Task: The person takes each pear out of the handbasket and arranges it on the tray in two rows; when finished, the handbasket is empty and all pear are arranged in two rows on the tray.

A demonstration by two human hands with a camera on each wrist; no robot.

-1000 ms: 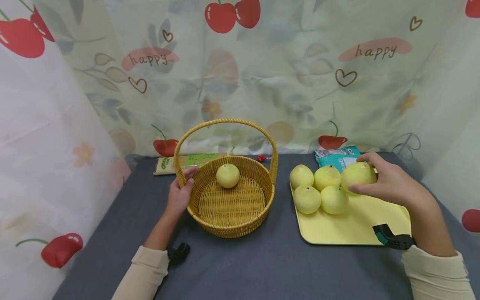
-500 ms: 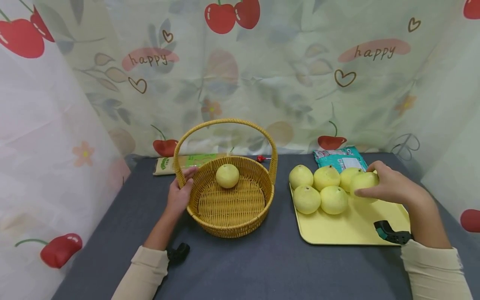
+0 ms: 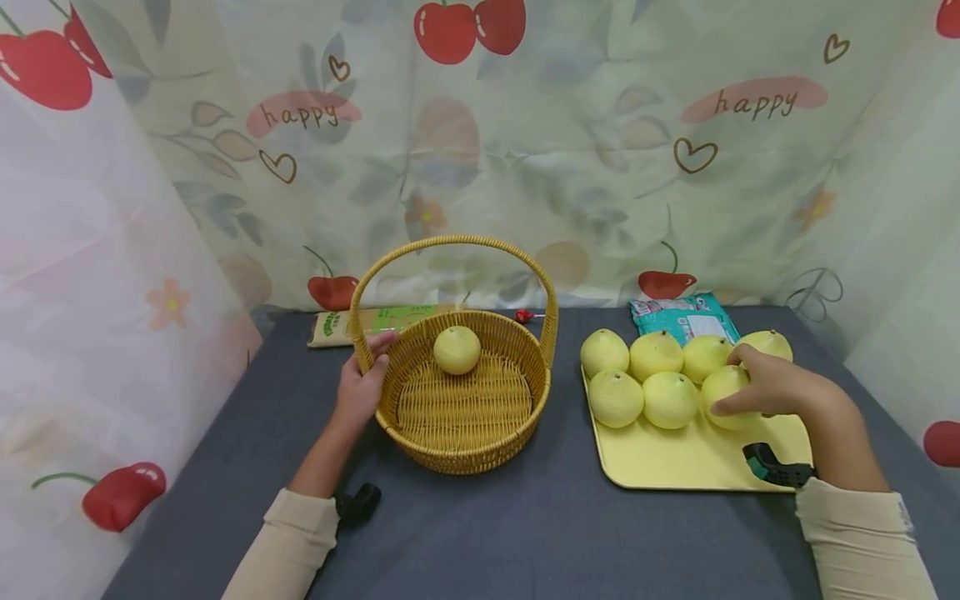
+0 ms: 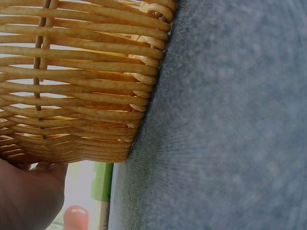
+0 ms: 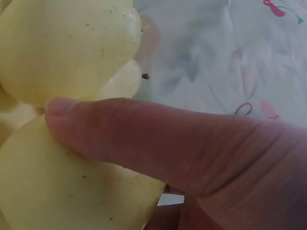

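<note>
A yellow wicker basket (image 3: 462,458) with a tall arched handle stands left of centre, and one pale yellow pear (image 3: 456,350) lies inside it. My left hand (image 3: 361,387) holds the basket's left rim at the foot of the handle. In the left wrist view, the woven wall (image 4: 81,91) rises beside that hand. On the right, a yellow tray (image 3: 675,462) bears several pale pears (image 3: 656,353) in two rows. My right hand (image 3: 776,383) grips the rightmost pear (image 3: 722,392) of the near row. Its thumb (image 5: 120,132) lies across that pear in the right wrist view.
Behind the basket lies a long green-and-tan packet (image 3: 333,329). A small red item (image 3: 524,316) is beside the handle's right foot. A teal packet (image 3: 682,315) lies behind the tray. Printed curtain (image 3: 480,192) encloses the dark tabletop (image 3: 480,533).
My right hand has put one pear down at the far row's right end, then moved nearer with another to the near row. The left hand and basket have stayed put.
</note>
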